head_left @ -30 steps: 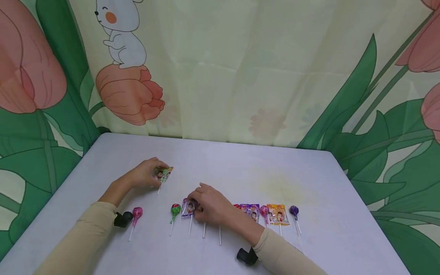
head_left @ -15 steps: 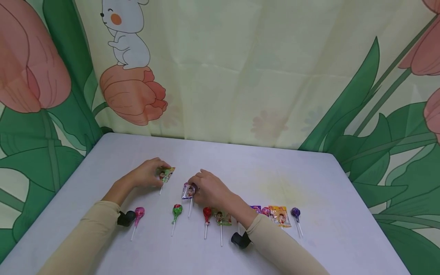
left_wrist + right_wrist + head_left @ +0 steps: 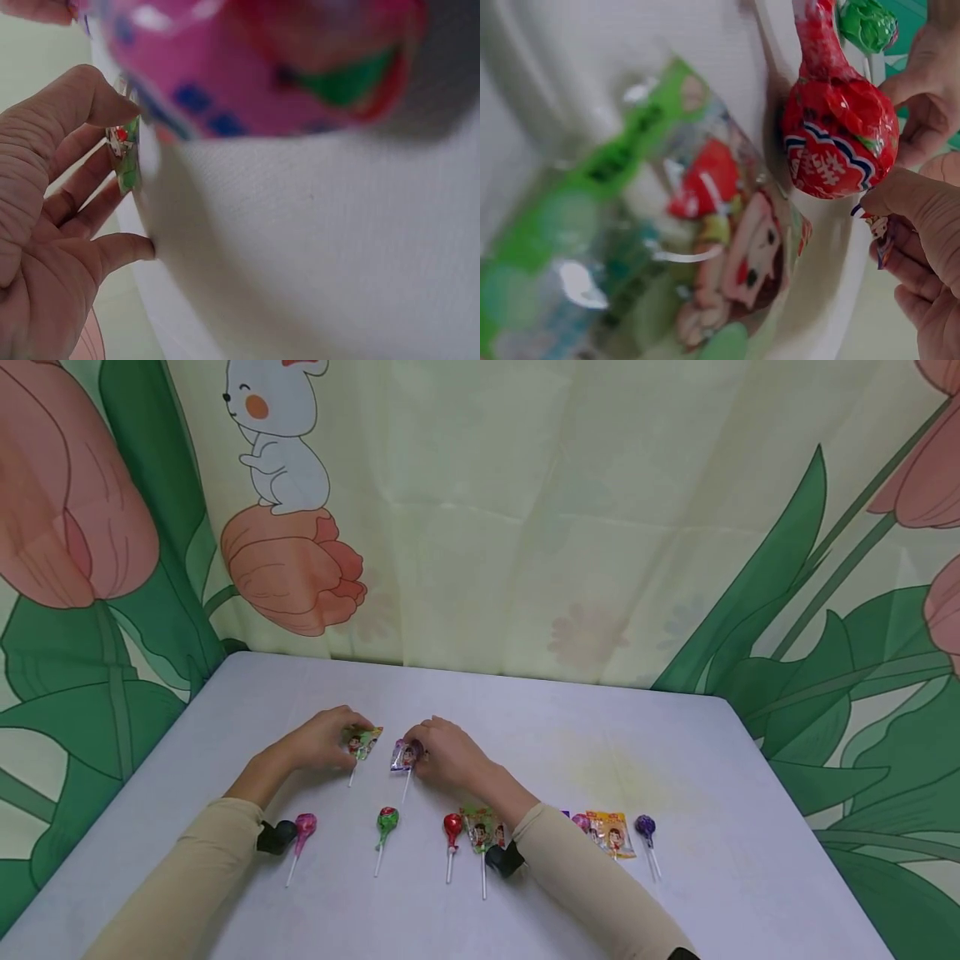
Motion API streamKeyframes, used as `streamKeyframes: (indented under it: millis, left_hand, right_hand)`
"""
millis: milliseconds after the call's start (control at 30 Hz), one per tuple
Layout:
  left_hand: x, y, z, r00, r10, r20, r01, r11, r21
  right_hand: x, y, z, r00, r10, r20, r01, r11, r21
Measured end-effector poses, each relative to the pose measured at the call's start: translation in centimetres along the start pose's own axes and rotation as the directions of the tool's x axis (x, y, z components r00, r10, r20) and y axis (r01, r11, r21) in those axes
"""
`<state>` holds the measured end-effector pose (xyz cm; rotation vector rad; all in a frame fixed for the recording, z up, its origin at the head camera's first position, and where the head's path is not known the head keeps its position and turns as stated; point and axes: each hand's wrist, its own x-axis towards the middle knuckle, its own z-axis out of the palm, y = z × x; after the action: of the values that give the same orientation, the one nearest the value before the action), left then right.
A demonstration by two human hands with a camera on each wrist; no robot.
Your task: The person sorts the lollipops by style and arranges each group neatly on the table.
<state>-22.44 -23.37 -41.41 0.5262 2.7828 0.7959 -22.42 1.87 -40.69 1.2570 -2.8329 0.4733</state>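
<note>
At the table's left-middle, my left hand [image 3: 326, 741] holds a lollipop in a flat green-and-clear wrapper [image 3: 364, 742], its white stick pointing down toward me. The left wrist view shows that wrapper [image 3: 126, 154] between the fingers, largely covered by them. Just to the right, my right hand [image 3: 453, 758] pinches a lollipop in a flat purple-and-clear wrapper [image 3: 402, 756] by the head. Its stick slants toward the front. A small gap separates the two wrappers. In the right wrist view the purple wrapper [image 3: 883, 238] is mostly hidden by the fingers.
Nearer the front lie a pink lollipop [image 3: 305, 827], a round green one [image 3: 387, 821], a red one [image 3: 452, 827] and a flat green-wrapped one [image 3: 480, 828]. Farther right are an orange-wrapped lollipop [image 3: 613, 835] and a dark purple one [image 3: 645, 827]. My right forearm covers part of this row.
My right hand has lifted the purple-wrapped lollipop out of the front row and carried it back, close to the left hand's lollipop. The left hand has stayed nearly still.
</note>
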Motion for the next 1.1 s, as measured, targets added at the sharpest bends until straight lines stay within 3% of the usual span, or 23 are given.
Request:
streamKeyframes:
  millis: [233,633,1100]
  left_hand:
    - [0.0,0.2,-0.1,1.0,-0.019,0.021,0.018,1.0,0.008]
    - [0.1,-0.1,-0.1,1.0,-0.015,0.016,0.015,1.0,0.002]
    - [-0.1,0.1,-0.2,1.0,0.0,0.011,0.0,1.0,-0.013]
  right_hand:
    - [1.2,0.4,0.2,1.0,0.012,0.008,-0.012,1.0,-0.004]
    - [2.2,0.4,0.0,0.994,0.064,0.089,-0.067,0.997,0.029]
    - [2.2,0.6,0.2,0.985,0.065,0.163,-0.074,0.996,0.049]
